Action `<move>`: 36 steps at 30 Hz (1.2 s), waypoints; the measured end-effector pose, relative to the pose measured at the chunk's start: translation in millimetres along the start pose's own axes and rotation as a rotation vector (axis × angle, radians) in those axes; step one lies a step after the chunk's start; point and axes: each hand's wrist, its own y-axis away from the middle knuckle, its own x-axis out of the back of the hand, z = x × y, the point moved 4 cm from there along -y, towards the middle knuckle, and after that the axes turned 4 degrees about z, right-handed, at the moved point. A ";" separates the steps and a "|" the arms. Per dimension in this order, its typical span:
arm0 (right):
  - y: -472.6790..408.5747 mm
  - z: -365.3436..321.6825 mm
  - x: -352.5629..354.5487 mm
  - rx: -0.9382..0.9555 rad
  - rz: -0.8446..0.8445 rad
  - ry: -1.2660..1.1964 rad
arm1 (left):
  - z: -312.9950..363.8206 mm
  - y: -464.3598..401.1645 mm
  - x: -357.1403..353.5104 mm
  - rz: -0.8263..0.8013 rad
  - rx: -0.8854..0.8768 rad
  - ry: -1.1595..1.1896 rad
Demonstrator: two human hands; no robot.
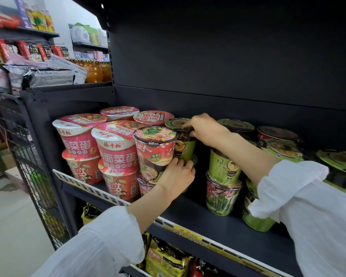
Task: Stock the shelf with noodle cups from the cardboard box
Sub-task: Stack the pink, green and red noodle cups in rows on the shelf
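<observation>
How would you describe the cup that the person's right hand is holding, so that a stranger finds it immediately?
Look at the black shelf carrying noodle cups. Behind the tall red cup stands a green cup, stacked on another. The right hand grips its rim; it alone has both hands on it.

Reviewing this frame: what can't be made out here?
- Cardboard box: nowhere in the head view.
- Lower green cup under the green noodle cup: mostly hidden by the left hand and the pink cup.
- Right hand: its fingertips cover part of the green cup's lid.
- Far-right cup: cut by the frame edge.
- Yellow shelf price label: too small to read.
</observation>
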 end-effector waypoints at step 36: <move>80.6 43.8 26.8 -0.092 -0.085 0.115 | 41.6 0.6 44.3 0.245 -0.144 0.445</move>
